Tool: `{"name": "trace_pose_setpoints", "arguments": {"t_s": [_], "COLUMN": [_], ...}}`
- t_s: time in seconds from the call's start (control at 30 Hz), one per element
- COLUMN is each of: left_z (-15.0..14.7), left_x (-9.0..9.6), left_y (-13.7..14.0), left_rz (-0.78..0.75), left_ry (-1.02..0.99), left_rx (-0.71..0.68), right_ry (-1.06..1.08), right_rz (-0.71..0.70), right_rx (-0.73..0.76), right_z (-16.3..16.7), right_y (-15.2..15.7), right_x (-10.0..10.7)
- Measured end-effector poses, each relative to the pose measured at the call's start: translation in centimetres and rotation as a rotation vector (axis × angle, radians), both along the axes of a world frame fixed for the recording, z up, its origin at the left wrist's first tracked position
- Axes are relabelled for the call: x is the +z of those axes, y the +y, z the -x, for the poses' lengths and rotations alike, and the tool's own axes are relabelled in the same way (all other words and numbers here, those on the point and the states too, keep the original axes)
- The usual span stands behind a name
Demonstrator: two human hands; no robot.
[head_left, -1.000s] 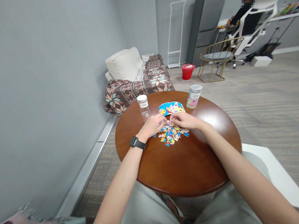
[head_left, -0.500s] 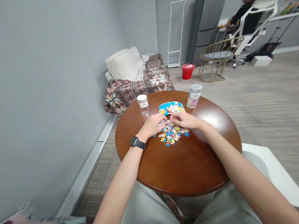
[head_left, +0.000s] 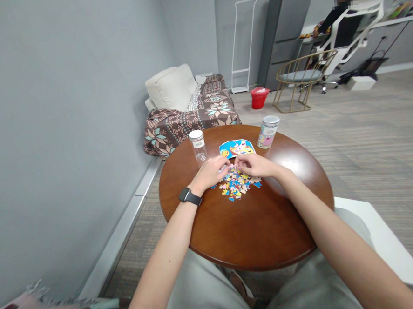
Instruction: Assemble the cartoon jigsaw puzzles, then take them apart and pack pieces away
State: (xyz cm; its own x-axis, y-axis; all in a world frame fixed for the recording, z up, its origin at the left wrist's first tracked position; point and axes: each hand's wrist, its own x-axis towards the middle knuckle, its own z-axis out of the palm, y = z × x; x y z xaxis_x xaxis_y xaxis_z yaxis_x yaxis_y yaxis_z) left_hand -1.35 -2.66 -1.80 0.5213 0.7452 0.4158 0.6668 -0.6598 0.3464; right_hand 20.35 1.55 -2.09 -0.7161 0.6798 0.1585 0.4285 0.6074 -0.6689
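Note:
A loose pile of small jigsaw puzzle pieces (head_left: 237,185), blue, yellow and pink, lies on the round brown table (head_left: 253,231). My left hand (head_left: 212,170), with a black watch on its wrist, is at the pile's upper left, fingers curled together on a puzzle piece that is mostly hidden. Opposite it, my right hand (head_left: 252,164) pinches a pinkish puzzle piece at the pile's upper edge. Only a narrow gap separates the fingertips. Just beyond the hands lies a colourful cartoon picture card (head_left: 237,148), its near edge partly covered by the fingers.
A clear jar with a white lid (head_left: 198,145) stands at the table's back left, and a printed jar (head_left: 268,133) at the back right. Past the table are a blanket-covered sofa (head_left: 204,112), a red bin (head_left: 259,98) and a gold-framed chair (head_left: 301,77). Someone sits far right.
Both hands stay at the pile's upper edge; the right fingers have shifted very slightly. The jars, card and pile look unchanged.

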Motion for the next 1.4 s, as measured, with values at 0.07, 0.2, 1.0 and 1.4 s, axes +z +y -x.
{"name": "trace_pose_setpoints", "arguments": {"t_s": [0.07, 0.2, 1.0, 1.4], "left_z": [0.0, 0.0, 0.05, 0.07], "left_x": [0.02, -0.03, -0.13, -0.07], "left_y": [0.01, 0.05, 0.12, 0.07], "left_rz": [0.006, 0.018, 0.038, 0.044], "left_ry": [-0.004, -0.011, -0.018, -0.015], "left_rx": [0.011, 0.017, 0.026, 0.029], "right_ry": [0.003, -0.001, 0.007, -0.014], "right_rz": [0.003, 0.01, -0.038, -0.044], "right_rx": [-0.007, -0.025, -0.051, -0.032], "right_z": [0.0, 0.0, -0.03, -0.16], "right_y": [0.01, 0.11, 0.2, 0.25], "right_x": [0.0, -0.1, -0.1, -0.08]}}
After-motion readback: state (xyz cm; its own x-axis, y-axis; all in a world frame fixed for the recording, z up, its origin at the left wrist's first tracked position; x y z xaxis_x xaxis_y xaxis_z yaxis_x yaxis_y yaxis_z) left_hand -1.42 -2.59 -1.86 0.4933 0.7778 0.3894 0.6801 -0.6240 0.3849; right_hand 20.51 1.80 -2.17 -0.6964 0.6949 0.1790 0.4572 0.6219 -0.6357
